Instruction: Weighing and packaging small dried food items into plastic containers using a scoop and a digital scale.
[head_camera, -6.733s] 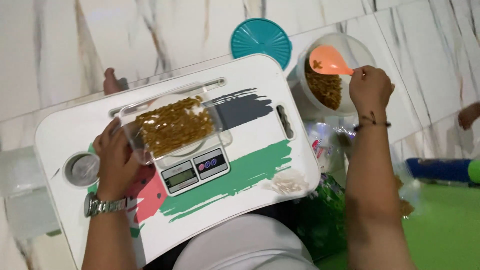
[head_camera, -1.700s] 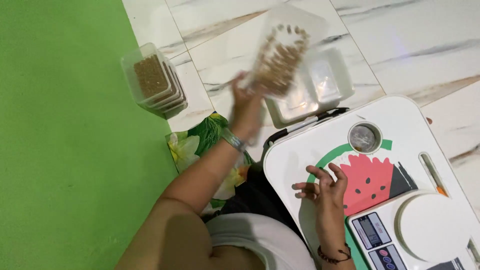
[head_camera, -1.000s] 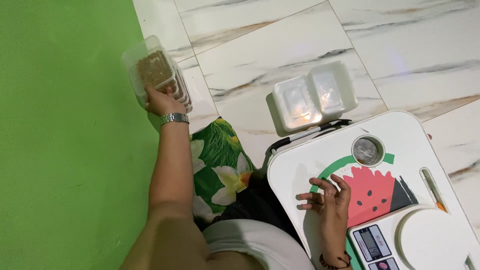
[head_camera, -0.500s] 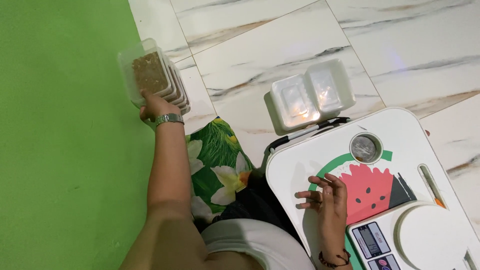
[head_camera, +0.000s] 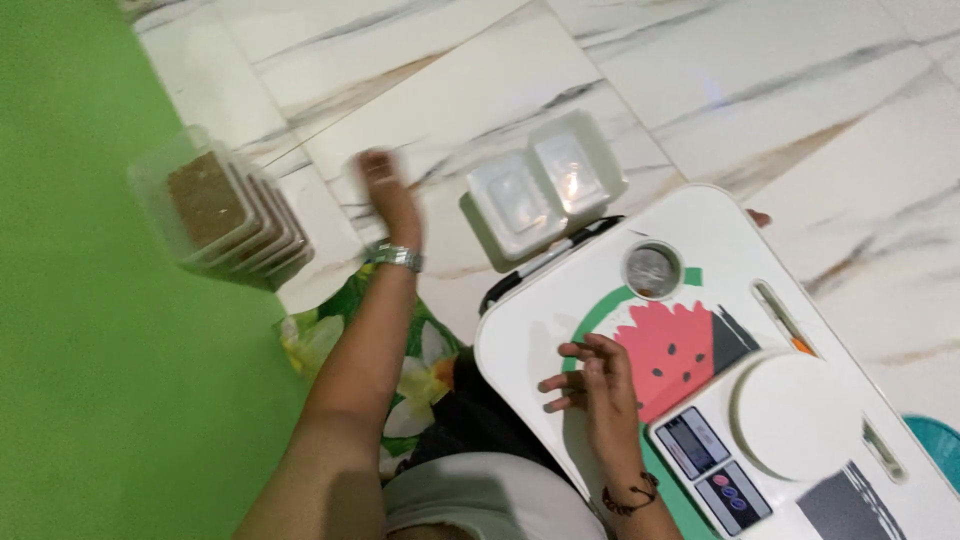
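Note:
My left hand hangs blurred and empty over the marble floor, between a stack of filled clear containers on its left and a stack of empty clear containers on its right. It touches neither. A watch sits on that wrist. My right hand rests flat with fingers spread on the white lap tray, next to the watermelon picture. A white kitchen scale stands on the tray to the right of that hand, its round platform bare.
A green mat covers the floor on the left. A round cup hole is in the tray's top. A floral cloth lies over my lap. A teal lid edge shows at far right.
My left hand set the filled container on the stack at the left, let go, and has swung right toward the empty containers. My right hand stayed on the tray.

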